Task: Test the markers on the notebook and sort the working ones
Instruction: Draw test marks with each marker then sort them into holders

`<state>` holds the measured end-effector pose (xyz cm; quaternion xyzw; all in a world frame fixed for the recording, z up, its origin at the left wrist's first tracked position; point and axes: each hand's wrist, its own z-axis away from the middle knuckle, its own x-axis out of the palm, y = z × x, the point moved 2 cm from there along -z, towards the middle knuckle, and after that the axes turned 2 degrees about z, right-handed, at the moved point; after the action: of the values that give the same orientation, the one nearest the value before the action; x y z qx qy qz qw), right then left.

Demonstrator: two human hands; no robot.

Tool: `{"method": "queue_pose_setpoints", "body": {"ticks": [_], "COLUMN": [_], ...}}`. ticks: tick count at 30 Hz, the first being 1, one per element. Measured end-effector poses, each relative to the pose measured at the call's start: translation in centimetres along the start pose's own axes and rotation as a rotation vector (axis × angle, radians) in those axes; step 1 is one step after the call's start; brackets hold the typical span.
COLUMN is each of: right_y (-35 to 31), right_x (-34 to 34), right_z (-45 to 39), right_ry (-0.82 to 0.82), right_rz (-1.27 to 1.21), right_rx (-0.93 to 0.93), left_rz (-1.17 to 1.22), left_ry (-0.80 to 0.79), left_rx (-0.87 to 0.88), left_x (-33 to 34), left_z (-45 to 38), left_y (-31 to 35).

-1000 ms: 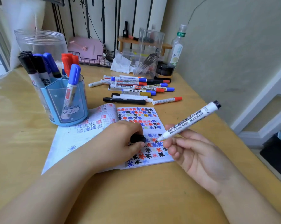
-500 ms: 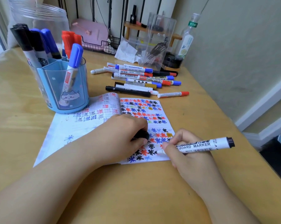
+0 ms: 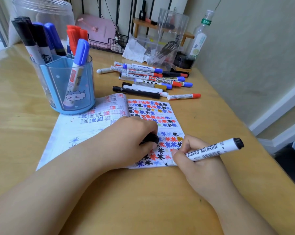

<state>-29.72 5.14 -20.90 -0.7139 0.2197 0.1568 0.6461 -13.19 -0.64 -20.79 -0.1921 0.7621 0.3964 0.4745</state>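
Left hand (image 3: 126,143) curls round black cap (image 3: 151,139), pinning notebook (image 3: 85,131). Right hand (image 3: 199,160) pinches marker (image 3: 211,150) low on barrel, tip at page's near corner. Light, rigid, slick plastic; grip near tip.

Notebook (image 3: 168,116) page: rows of red, blue, black star marks, one ochre. Held marker (image 3: 211,150) white-barrelled, black lettering, black end; cap (image 3: 151,139) black. Holder (image 3: 67,92) translucent blue, cartoon face; table (image 3: 143,200) yellow wood grain.
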Motion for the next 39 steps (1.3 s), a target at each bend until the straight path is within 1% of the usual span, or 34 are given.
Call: {"method": "queue_pose_setpoints", "body": {"ticks": [3, 6, 13, 19, 25, 32, 35, 37, 39], "right_y": [0.1, 0.0, 0.2, 0.1, 0.2, 0.3, 0.5, 0.6, 0.8], "right_x": [0.1, 0.2, 0.0, 0.1, 0.3, -0.2, -0.6, -1.0, -1.3], "right_z": [0.0, 0.0, 0.0, 0.1, 0.2, 0.2, 0.0, -0.2, -0.5], "right_ry": [0.003, -0.027, 0.040, -0.019, -0.030, 0.041, 0.110, 0.136, 0.128], "right_rz": [-0.024, 0.007, 0.003, 0.007, -0.017, -0.034, -0.128, -0.269, -0.417], "right_rx": [-0.006, -0.020, -0.010, -0.023, 0.015, -0.015, -0.054, -0.063, -0.051], "left_rz": [-0.001, -0.003, 0.008, 0.017, 0.023, 0.050, 0.072, 0.156, 0.265], "left_ry": [-0.003, -0.001, -0.010, -0.006, -0.003, -0.007, 0.003, 0.011, 0.023], "left_rx": [-0.003, 0.000, -0.009, -0.007, -0.007, -0.014, -0.017, -0.029, -0.033], "left_x": [0.0, 0.0, 0.0, 0.0, 0.0, 0.0, -0.2, -0.3, -0.5], "left_z": [-0.1, 0.0, 0.0, 0.0, 0.0, 0.1, 0.1, 0.2, 0.3], "left_y": [0.1, 0.0, 0.0, 0.0, 0.0, -0.2, -0.1, 0.3, 0.6]}}
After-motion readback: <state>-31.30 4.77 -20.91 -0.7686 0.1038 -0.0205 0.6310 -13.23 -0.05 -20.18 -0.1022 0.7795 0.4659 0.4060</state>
